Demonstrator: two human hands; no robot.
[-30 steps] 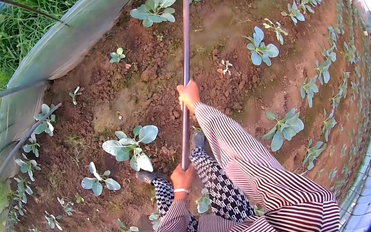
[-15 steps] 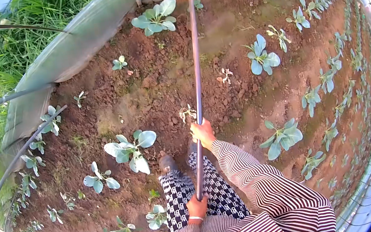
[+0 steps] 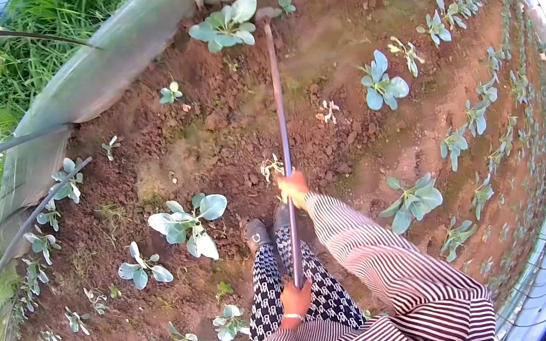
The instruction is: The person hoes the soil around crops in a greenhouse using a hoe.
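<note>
A long-handled hoe (image 3: 278,98) runs almost straight away from my body. Its head (image 3: 268,12) is at the soil, between a large leafy cabbage-like plant (image 3: 226,25) and a small seedling (image 3: 287,5). My right hand (image 3: 293,187) is wrapped round the middle of the handle. Lower down, by my thighs, my left hand (image 3: 297,299) grips the handle's near end and wears a white band at the wrist. A withered plant (image 3: 271,167) stands just left of my right hand.
Brown soil (image 3: 223,128) holds rows of leafy plants, among them one left of my feet (image 3: 188,223) and others to the right (image 3: 384,85). Plastic sheeting (image 3: 118,52) edges the bed, with grass (image 3: 48,56) beyond. Bent hoops (image 3: 31,219) reach in from the left.
The hoe's head, blurred and higher in the earlier frame, has come down toward me onto the soil. Both hands keep their grip while the handle has swung slightly left at its far end.
</note>
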